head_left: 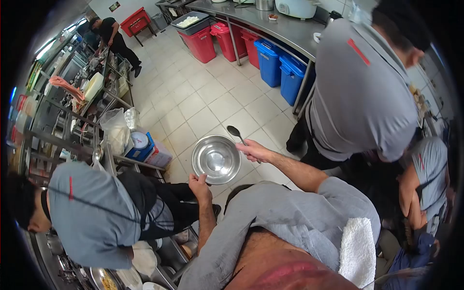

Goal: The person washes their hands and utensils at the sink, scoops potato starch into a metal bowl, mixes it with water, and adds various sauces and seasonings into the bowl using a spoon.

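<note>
A shiny steel mixing bowl (pixel 216 159) hangs over the tiled floor in front of me, its inside facing up and nothing visible in it. My left hand (pixel 199 186) is closed on the bowl's near left rim. In my right hand (pixel 256 152) is a dark-headed spoon (pixel 234 131), its head pointing away from me, up and to the left. That hand is close to the bowl's right rim; whether its fingers touch the rim I cannot tell.
Co-workers in grey shirts stand close at left (pixel 96 212) and right (pixel 360 92). Blue bins (pixel 268 60) and red bins (pixel 222 38) line the steel counter (pixel 246 21). A blue scale (pixel 140 141) and plastic bag (pixel 115 129) sit left of the bowl. Another person (pixel 113 36) works farther back.
</note>
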Motion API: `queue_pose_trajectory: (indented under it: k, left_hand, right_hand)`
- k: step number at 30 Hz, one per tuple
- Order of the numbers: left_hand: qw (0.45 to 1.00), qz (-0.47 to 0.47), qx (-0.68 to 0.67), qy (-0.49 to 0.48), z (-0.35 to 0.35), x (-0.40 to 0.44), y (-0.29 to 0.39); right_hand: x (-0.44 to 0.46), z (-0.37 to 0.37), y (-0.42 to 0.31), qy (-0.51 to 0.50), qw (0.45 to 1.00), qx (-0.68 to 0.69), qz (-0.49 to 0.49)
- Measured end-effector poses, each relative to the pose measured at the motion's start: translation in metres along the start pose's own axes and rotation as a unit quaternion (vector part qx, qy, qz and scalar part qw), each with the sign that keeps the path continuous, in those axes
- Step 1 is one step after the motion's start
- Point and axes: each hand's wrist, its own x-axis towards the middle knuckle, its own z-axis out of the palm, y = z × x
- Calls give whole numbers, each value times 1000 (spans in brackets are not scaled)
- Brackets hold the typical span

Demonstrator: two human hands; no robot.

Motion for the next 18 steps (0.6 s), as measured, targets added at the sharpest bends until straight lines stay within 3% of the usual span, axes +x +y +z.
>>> queue_pose_trajectory:
  k: [5,7,11,16,18]
  left_hand:
    - [999,-6,-47,-11,39,105,-18]
    - [998,-10,-40,-48,61,155,-21]
    - [984,-82,7,-159,106,277,-28]
    - [931,-63,163,-320,190,418,19]
    - [929,-64,173,-322,217,474,16]
  right_hand:
    - [123,-21,-45,-15,999,-37,2]
    - [172,-33,-49,38,998,-46,-20]
    - [246,-75,-81,109,993,23,38]
    - [313,-140,-139,259,964,49,28]
    - [337,-170,-158,303,950,68,30]
